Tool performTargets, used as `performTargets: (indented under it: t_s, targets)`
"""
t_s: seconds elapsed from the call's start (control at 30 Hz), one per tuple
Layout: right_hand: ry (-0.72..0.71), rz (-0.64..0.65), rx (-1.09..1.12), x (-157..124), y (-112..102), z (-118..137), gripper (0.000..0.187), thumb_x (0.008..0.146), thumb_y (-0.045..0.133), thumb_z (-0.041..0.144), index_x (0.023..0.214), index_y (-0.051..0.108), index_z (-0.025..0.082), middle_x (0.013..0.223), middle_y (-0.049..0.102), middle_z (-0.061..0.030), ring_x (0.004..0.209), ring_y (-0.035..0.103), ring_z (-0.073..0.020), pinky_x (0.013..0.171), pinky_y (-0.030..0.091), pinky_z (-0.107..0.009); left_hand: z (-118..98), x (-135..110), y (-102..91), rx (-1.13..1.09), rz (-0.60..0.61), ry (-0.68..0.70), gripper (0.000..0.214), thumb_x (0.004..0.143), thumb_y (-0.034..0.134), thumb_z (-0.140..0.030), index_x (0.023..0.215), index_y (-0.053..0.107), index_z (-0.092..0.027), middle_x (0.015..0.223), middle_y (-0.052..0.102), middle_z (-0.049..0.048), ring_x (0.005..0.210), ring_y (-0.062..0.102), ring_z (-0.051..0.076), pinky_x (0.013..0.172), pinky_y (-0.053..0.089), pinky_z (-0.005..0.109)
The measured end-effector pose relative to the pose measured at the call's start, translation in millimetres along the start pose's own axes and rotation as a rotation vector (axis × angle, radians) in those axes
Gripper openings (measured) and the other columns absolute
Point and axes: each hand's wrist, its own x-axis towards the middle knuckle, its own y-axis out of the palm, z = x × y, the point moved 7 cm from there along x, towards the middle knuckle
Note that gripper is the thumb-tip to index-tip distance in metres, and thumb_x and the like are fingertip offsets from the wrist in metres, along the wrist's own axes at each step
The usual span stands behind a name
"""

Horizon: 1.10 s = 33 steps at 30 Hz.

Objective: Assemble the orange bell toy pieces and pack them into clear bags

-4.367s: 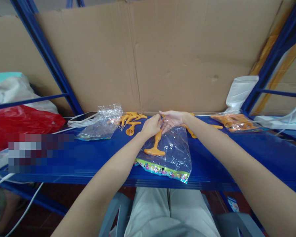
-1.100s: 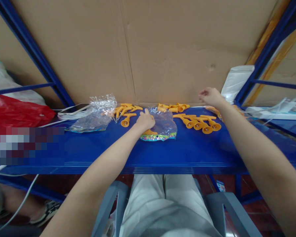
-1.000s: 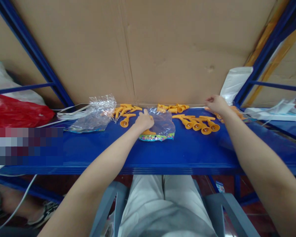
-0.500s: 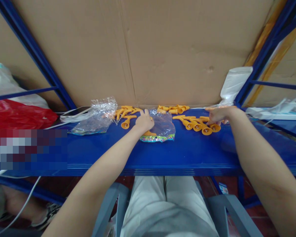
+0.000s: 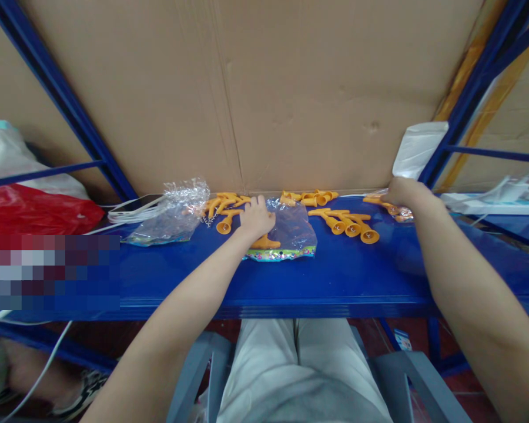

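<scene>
My left hand (image 5: 255, 216) lies flat, fingers stretched, on a clear plastic bag (image 5: 296, 230) with a colourful bottom strip. An orange T-footed piece (image 5: 264, 242) sits inside the bag, just below the hand. My right hand (image 5: 403, 192) is curled at the far right of the blue shelf (image 5: 317, 282), closed over a clear bag of orange pieces (image 5: 381, 201); what the fingers hold is hidden. A row of orange horn-shaped pieces (image 5: 350, 222) lies between the two hands.
More orange pieces lie at the back (image 5: 308, 195) and left of centre (image 5: 223, 207). Crumpled clear bags (image 5: 171, 214) and white cords (image 5: 132, 205) sit left. A red bag (image 5: 30, 212) is far left and a white bag (image 5: 417, 150) far right, with a cardboard wall (image 5: 268, 94) behind.
My right hand has drawn back from the row of orange horns, to the right and rearward, onto the bag of orange pieces. My left hand has stayed on the clear bag.
</scene>
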Motion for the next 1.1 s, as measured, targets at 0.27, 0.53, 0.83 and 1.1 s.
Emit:
performTargets:
  t_s: [0.27, 0.53, 0.83, 1.1]
  targets:
    - [0.163, -0.097, 0.461, -22.5, -25.5, 14.4, 0.009, 0.069, 0.061, 0.019, 0.075, 0.057, 0.014, 0.060, 0.058, -0.0064, 0.052, 0.056, -0.0156, 0.049, 0.045, -0.027, -0.1, 0.8, 1.7, -0.013, 0.006, 0.010, 0.046, 0.082, 0.043, -0.037, 0.122, 0.038, -0.016, 0.131, 0.044, 0.0177, 0.124, 0.041, 0.032, 0.097, 0.038, 0.044]
    - [0.138, 0.010, 1.206, -28.5, -8.3, 40.8, 0.013, 0.076, 0.053, 0.003, 0.071, 0.051, 0.015, 0.058, 0.052, 0.0011, 0.048, 0.051, -0.0060, 0.050, 0.047, -0.017, -1.7, 1.1, 1.1, -0.042, -0.003, 0.018, 0.047, 0.082, 0.043, -0.036, 0.125, 0.037, -0.017, 0.133, 0.044, 0.0174, 0.126, 0.039, 0.032, 0.098, 0.036, 0.047]
    - [-0.032, 0.185, 1.456, -44.6, 5.5, 91.4, 0.015, 0.074, 0.059, 0.002, 0.074, 0.054, 0.015, 0.067, 0.061, 0.0011, 0.054, 0.061, -0.0070, 0.058, 0.054, -0.019, -8.0, 1.6, -2.5, -0.117, -0.031, 0.086, 0.044, 0.085, 0.041, -0.035, 0.125, 0.038, -0.018, 0.133, 0.046, 0.0155, 0.127, 0.040, 0.030, 0.098, 0.035, 0.048]
    - [0.049, 0.124, 1.488, -40.6, 6.6, 91.9, 0.020, 0.077, 0.064, 0.013, 0.085, 0.047, 0.020, 0.062, 0.061, 0.0054, 0.047, 0.060, -0.0069, 0.052, 0.053, -0.017, -1.0, 35.1, -6.1, -0.268, -0.023, 0.072, 0.044, 0.084, 0.042, -0.027, 0.127, 0.042, -0.016, 0.134, 0.049, 0.0111, 0.125, 0.044, 0.022, 0.101, 0.036, 0.037]
